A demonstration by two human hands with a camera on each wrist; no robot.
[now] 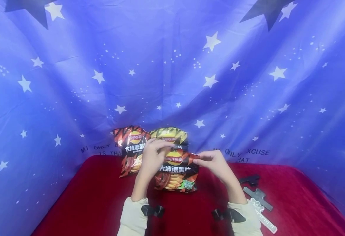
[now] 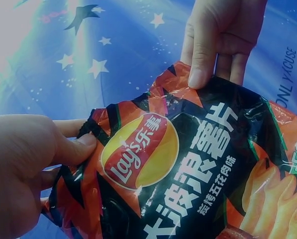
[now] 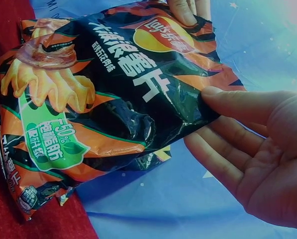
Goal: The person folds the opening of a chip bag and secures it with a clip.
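Note:
Upright over the red table, a black and orange-red Lay's chip bag (image 1: pixel 175 170) is held between both hands. My left hand (image 1: pixel 154 157) pinches its top edge at the left; in the left wrist view the thumb lies on the front of the bag (image 2: pixel 188 164). At the top right corner my right hand (image 1: pixel 216 164) pinches it, thumb in front and fingers behind, as the right wrist view shows. Behind stand a second red chip bag (image 1: pixel 131 150), partly covered by the left hand, and a yellow and black chip bag (image 1: pixel 178 134), mostly hidden by the held one.
Right of the right forearm lie a black clip (image 1: pixel 250 179), a grey clip (image 1: pixel 258 198) and a clear white clip (image 1: pixel 263 218). Red cloth covers the table (image 1: pixel 84 196). A blue star-printed curtain (image 1: pixel 166 65) hangs behind and at the sides.

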